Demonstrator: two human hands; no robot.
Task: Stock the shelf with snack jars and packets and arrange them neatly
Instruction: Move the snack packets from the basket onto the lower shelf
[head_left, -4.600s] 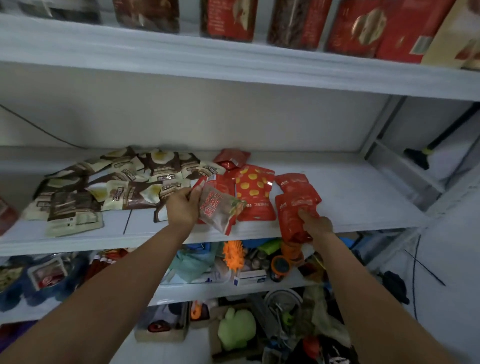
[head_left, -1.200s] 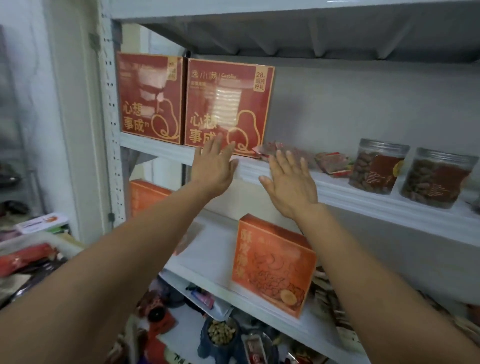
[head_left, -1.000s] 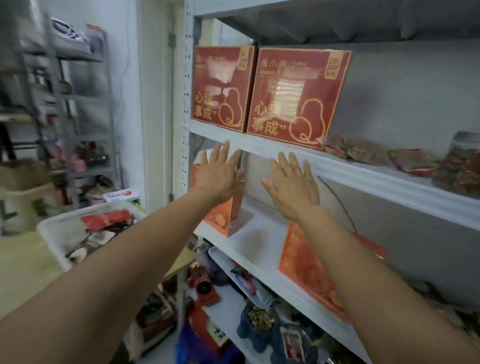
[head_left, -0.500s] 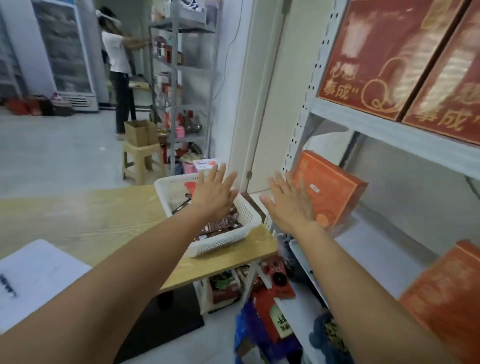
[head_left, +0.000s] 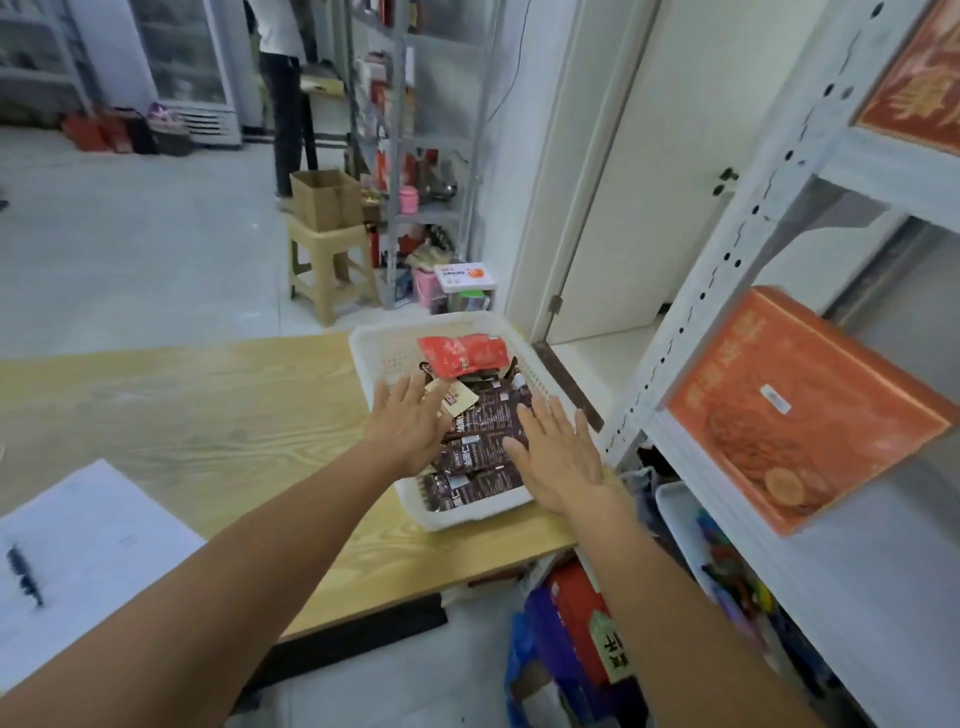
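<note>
A white plastic basket (head_left: 379, 353) sits on the corner of a wooden table (head_left: 208, 415). Inside lie several dark brown snack packets (head_left: 483, 441) and a red packet (head_left: 462, 353) at the far end. My left hand (head_left: 408, 426) hovers flat over the basket's left side, fingers spread, holding nothing. My right hand (head_left: 558, 457) is spread over the basket's near right corner, also empty. The white metal shelf (head_left: 727, 291) stands to the right with an orange box (head_left: 789, 410) leaning on its middle level and a red box (head_left: 914, 78) above.
A white sheet of paper (head_left: 78, 556) lies on the table's near left. Bags and boxes (head_left: 571, 649) crowd the floor under the table's right end. Farther back are a beige stool (head_left: 332, 265) carrying a cardboard box, a second rack, and a standing person (head_left: 283, 88).
My view has swung left and down from the shelf to the table. Both open hands have dropped from shelf height to just over the basket of packets.
</note>
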